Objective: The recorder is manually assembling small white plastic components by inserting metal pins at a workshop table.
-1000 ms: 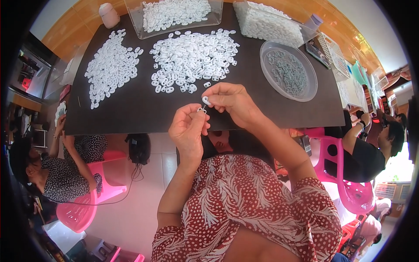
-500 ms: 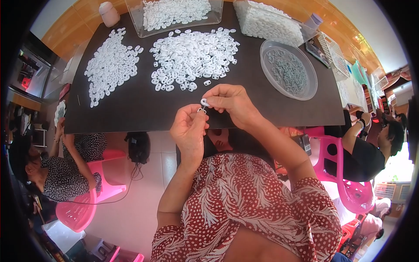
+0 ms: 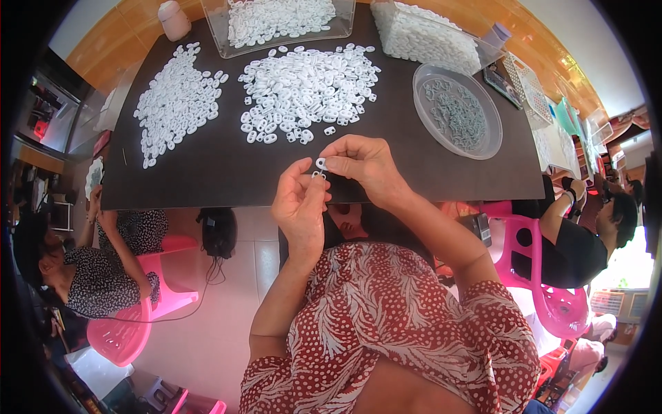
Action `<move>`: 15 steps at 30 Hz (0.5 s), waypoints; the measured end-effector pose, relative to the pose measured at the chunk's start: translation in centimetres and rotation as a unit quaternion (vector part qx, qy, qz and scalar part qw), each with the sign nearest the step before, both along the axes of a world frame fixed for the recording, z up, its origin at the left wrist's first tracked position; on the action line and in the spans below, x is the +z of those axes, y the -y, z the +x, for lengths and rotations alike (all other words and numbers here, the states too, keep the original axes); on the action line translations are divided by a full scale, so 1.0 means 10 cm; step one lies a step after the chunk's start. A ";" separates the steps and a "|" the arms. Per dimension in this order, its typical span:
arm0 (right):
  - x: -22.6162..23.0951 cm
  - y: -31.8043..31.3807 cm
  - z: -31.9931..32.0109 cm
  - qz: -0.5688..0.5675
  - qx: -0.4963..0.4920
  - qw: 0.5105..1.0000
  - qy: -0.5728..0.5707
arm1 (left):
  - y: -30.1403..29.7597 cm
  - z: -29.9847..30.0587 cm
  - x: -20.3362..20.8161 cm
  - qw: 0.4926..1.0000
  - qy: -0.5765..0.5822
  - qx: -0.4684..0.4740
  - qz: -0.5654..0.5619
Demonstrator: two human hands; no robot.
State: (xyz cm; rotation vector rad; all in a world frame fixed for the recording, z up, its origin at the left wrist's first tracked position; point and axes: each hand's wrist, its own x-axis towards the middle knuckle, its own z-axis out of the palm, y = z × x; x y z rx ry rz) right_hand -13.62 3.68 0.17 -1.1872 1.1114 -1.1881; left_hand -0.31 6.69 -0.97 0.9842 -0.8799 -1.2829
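Both hands meet just above the table's near edge. Between my right hand's (image 3: 367, 168) thumb and index finger is a small white oval plastic piece (image 3: 321, 163) with a hole showing. Just below it, my left hand (image 3: 301, 207) pinches another white plastic piece (image 3: 318, 174) between thumb and fingertips. The two pieces are close together; whether something joins them is too small to tell. Beyond my hands lies a large pile of white two-holed oval pieces (image 3: 303, 90), with a single loose piece (image 3: 329, 130) at its near side. Another pile of white pieces (image 3: 178, 103) spreads to the left.
A round clear tray (image 3: 491, 131) holds small grey-green parts (image 3: 455, 114) at right. Two clear boxes of white pieces stand behind, one box (image 3: 349, 27) central, the other box (image 3: 420, 55) rightward. A phone (image 3: 502, 85) lies beside the tray. People sit left and right on pink chairs.
My left index finger has lifted a little away from the pinch. The white piece in my right hand has turned slightly; both hands stay in nearly the same place.
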 end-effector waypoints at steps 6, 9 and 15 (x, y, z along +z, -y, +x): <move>0.01 -0.02 0.01 -0.026 -0.009 1.000 -0.016 | 0.00 -0.02 -0.06 1.000 0.004 -0.001 -0.016; 0.01 -0.04 0.03 -0.035 -0.016 0.999 -0.025 | -0.01 0.00 -0.08 1.000 0.002 -0.010 -0.022; -0.01 -0.07 0.04 -0.055 -0.008 0.997 -0.045 | -0.02 -0.01 -0.03 1.000 0.014 -0.019 -0.009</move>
